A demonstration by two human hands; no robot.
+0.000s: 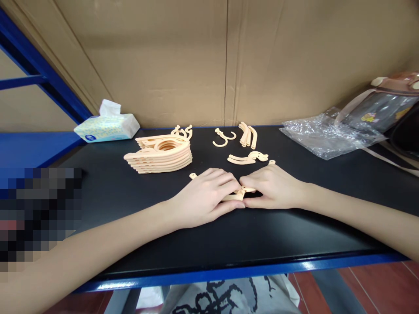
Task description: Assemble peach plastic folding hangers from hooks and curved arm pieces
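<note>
My left hand [209,196] and my right hand [273,187] meet low over the black table [203,248], fingertips nearly touching. Between them they grip cream plastic pieces [234,197] that join near my fingertips; one end sticks out past the left knuckles and another behind my right hand. Both hands have closed fingers, and they hide most of the pieces. Just behind my right hand lie curved cream parts [242,160]. Further back are loose hooks [224,137] and a bundle of curved arms [248,134]. A stack of cream folded hangers [160,155] sits behind and left of my left hand.
A tissue box [108,127] stands at the back left. Crinkled clear plastic [330,135] lies at the back right, beside a transparent bag [376,109] with a strap. Cardboard [180,65] walls the back. A blurred-out area covers the left edge.
</note>
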